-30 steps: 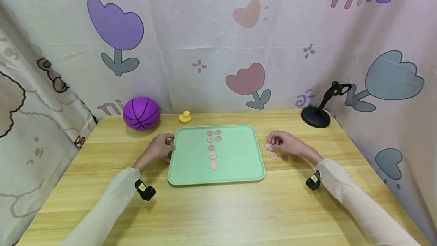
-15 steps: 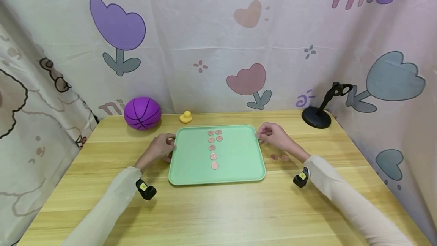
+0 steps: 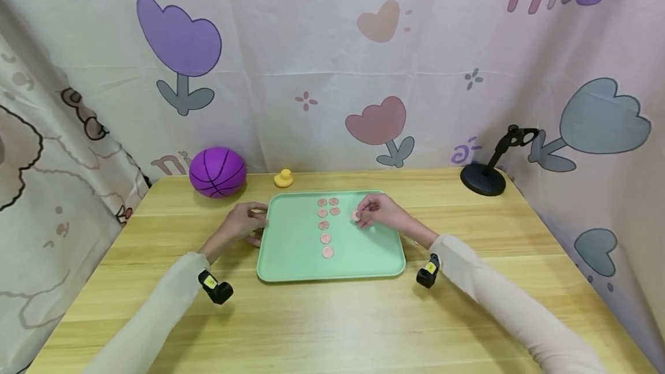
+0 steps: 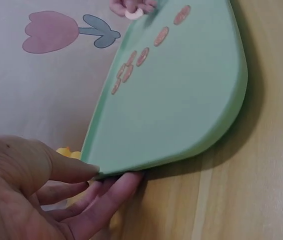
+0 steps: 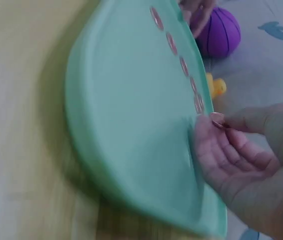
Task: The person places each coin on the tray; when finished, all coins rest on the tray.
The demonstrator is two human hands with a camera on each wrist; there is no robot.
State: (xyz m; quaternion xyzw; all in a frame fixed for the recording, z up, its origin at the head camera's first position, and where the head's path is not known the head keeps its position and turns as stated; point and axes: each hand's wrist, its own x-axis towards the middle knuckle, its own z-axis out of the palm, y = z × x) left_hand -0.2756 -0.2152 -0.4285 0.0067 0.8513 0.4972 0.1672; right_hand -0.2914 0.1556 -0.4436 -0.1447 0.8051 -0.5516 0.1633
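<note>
A light green tray (image 3: 291,258) lies on the wooden table. Several copper-coloured coins (image 3: 325,238) rest on it, most in a column with two side by side at its far end. My left hand (image 3: 243,224) grips the tray's left edge; in the left wrist view the thumb is on the rim and fingers reach underneath. Over the tray's right half, my right hand (image 3: 383,213) pinches another coin (image 5: 216,118) between thumb and fingers, right of the paired coins. The coins seen earlier on the table are mostly hidden by my right forearm.
Along the back of the table stand a purple basketball (image 3: 217,172), a yellow rubber duck (image 3: 283,178) and, at the right, a black stand (image 3: 483,179). A patterned curtain (image 3: 291,45) hangs behind the table.
My right hand has picked up a coin from the table right of the tray and carried it left over the tray. The left hand stays on the tray's edge.
</note>
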